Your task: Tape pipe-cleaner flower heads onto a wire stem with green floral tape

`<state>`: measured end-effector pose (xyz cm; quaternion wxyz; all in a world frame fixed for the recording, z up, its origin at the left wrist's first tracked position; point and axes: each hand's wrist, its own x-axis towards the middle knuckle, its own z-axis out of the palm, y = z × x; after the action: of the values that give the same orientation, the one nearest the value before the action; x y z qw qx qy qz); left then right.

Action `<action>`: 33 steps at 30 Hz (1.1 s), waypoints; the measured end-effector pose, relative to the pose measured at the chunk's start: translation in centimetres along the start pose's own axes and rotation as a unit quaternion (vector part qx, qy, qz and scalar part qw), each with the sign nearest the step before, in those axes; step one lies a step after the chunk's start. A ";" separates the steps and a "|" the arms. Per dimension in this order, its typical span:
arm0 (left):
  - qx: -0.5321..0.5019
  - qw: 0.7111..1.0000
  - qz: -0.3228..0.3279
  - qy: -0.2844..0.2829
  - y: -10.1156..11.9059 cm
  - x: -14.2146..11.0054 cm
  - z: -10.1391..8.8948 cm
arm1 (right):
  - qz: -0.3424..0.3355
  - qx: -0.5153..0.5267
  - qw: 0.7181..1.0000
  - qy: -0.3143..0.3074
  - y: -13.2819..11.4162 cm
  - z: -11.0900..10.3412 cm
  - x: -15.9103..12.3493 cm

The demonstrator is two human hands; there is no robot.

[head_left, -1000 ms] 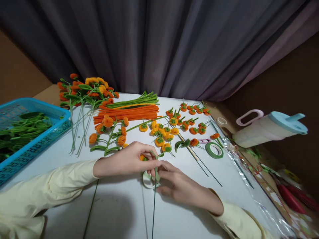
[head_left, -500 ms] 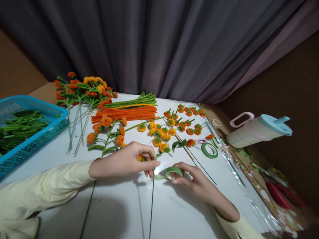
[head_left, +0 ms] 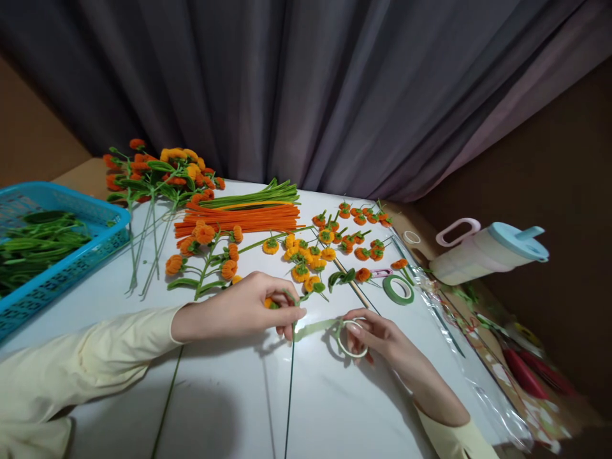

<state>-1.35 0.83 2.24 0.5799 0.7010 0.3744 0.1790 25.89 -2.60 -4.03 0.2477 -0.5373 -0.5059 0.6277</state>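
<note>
My left hand (head_left: 261, 306) pinches the top of a thin dark green wire stem (head_left: 289, 389), which runs down toward the bottom edge. An orange-yellow pipe-cleaner flower is partly hidden behind those fingers. My right hand (head_left: 377, 338) is closed on a roll of green floral tape (head_left: 340, 344), with fingers through and around its ring. A strip of tape (head_left: 315, 327) stretches between the roll and the stem at my left fingertips. Just beyond my hands lie several yellow pipe-cleaner flowers (head_left: 301, 273). A flower spray (head_left: 205, 274) with orange blooms lies beyond my left wrist.
Left stands a blue basket (head_left: 108, 239) of green leaves. Orange pipe cleaners (head_left: 243, 218) and finished flower stems (head_left: 153, 169) lie at the back. On the right are another tape roll (head_left: 388, 294), a tumbler (head_left: 471, 260), clear plastic wrap (head_left: 482, 382) and red-handled tools (head_left: 523, 373).
My right hand has moved slightly right and down and turned the tape roll, so its ring faces me. The strip of tape has grown longer. My left hand has stayed nearly still.
</note>
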 end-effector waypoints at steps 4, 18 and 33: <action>0.002 1.000 0.002 0.001 0.2 0.0 0.0 | 0.022 -0.010 0.998 0.057 0.2 0.0 0.1; 0.003 1.000 -0.008 0.000 0.1 0.1 -0.1 | -0.197 -0.492 0.841 0.109 0.7 -2.0 -2.5; 0.026 1.000 -0.006 0.002 0.2 -0.1 -0.1 | -0.236 -0.495 0.830 0.108 1.7 -1.1 -2.7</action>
<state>-1.43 0.81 2.50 0.5616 0.7134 0.3845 0.1669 28.16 -5.10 -4.35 0.1422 -0.5167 -0.8301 0.1542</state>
